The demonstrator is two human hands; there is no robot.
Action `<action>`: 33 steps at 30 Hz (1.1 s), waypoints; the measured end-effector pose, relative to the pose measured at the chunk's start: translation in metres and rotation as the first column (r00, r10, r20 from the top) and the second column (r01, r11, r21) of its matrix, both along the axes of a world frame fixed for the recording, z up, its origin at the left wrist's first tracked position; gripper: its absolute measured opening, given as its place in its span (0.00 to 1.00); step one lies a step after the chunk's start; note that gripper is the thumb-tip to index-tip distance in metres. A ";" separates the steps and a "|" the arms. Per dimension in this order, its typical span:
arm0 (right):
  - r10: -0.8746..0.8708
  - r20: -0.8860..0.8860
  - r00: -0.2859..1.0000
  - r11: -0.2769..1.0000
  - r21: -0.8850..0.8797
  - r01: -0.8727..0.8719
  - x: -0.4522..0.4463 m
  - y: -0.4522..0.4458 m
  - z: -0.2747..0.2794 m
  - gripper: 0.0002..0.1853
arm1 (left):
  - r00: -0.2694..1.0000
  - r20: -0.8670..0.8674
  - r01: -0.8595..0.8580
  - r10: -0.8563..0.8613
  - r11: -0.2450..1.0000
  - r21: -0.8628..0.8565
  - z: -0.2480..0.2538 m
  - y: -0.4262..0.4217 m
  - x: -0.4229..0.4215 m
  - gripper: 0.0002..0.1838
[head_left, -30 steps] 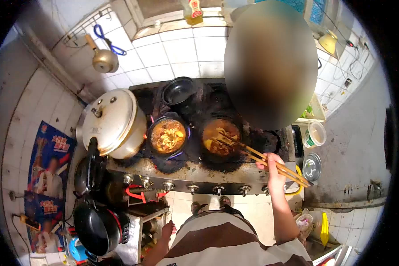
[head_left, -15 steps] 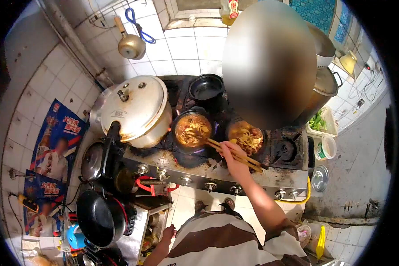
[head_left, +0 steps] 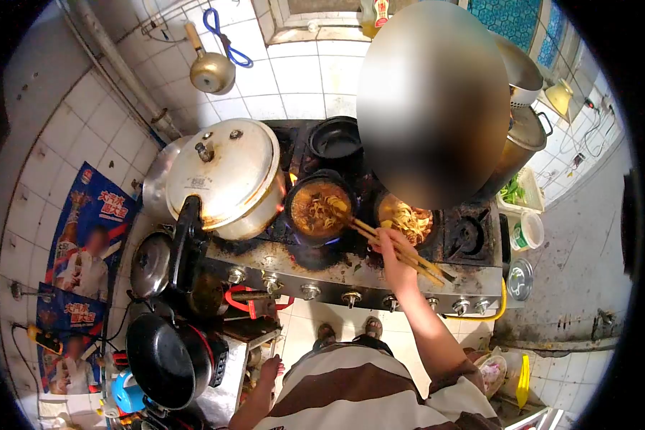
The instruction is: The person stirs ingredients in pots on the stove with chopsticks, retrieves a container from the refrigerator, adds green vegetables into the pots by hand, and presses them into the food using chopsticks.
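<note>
My right hand (head_left: pixel 396 259) is closed around a pair of long wooden chopsticks (head_left: pixel 424 266). Their tips dip into the food in the left black pot (head_left: pixel 321 208), which sits over a lit burner and holds brown broth with noodles. Just behind that hand, the right pot (head_left: pixel 406 218) holds noodles and broth; a blurred area hides part of it. My left hand (head_left: pixel 271 368) hangs low beside my body, away from the stove, with nothing visible in it and its fingers slightly apart.
A large pressure cooker (head_left: pixel 223 179) stands on the stove's left, its black handle toward me. An empty black pot (head_left: pixel 335 137) is at the back. Knobs (head_left: pixel 351 298) line the stove front. A black wok (head_left: pixel 166 362) sits lower left, a white tub (head_left: pixel 527 231) at right.
The chopsticks have gone from the right pot to the left pot, and the noodles there have shifted. The view has turned, moving the stove rightward. My left hand has stayed low.
</note>
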State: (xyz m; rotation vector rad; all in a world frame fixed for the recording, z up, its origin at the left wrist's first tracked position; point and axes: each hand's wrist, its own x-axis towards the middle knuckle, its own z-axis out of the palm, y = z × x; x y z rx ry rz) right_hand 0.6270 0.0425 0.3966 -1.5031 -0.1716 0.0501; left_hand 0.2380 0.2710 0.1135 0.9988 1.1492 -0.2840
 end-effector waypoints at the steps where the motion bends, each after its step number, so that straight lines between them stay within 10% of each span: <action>1: 0.014 0.033 0.999 0.999 -0.037 -0.013 0.001 0.001 -0.003 0.09 | 0.999 0.036 0.001 0.001 0.999 -0.045 -0.017 0.005 -0.007 0.16; 6: 0.033 0.110 0.993 0.997 -0.067 -0.026 -0.003 0.003 0.001 0.12 | 0.999 -0.021 0.030 -0.038 0.952 -0.304 -0.082 0.038 -0.026 0.20; 9: 0.082 0.074 0.994 0.996 0.024 -0.084 -0.010 0.011 0.012 0.13 | 0.971 -0.143 0.204 -0.190 0.975 0.087 -0.055 0.024 -0.024 0.22; 15: 0.090 -0.037 0.995 0.973 0.214 -0.080 -0.005 0.050 -0.008 0.11 | 0.910 -0.198 0.406 -0.363 0.878 0.254 0.017 0.013 -0.005 0.21; 19: 0.076 0.164 0.983 0.997 -0.020 -0.074 0.005 0.060 -0.026 0.12 | 0.999 -0.010 0.041 -0.042 0.997 -0.070 -0.008 0.019 -0.021 0.19; 22: 0.080 0.173 0.982 0.996 -0.060 -0.070 0.004 0.056 -0.020 0.12 | 0.991 0.131 0.049 0.024 0.849 -0.526 -0.053 0.042 -0.040 0.19; 33: 0.050 -0.002 0.999 0.991 0.124 -0.049 -0.001 0.021 -0.007 0.10 | 0.988 -0.082 0.136 -0.133 0.990 0.037 -0.010 0.021 -0.016 0.17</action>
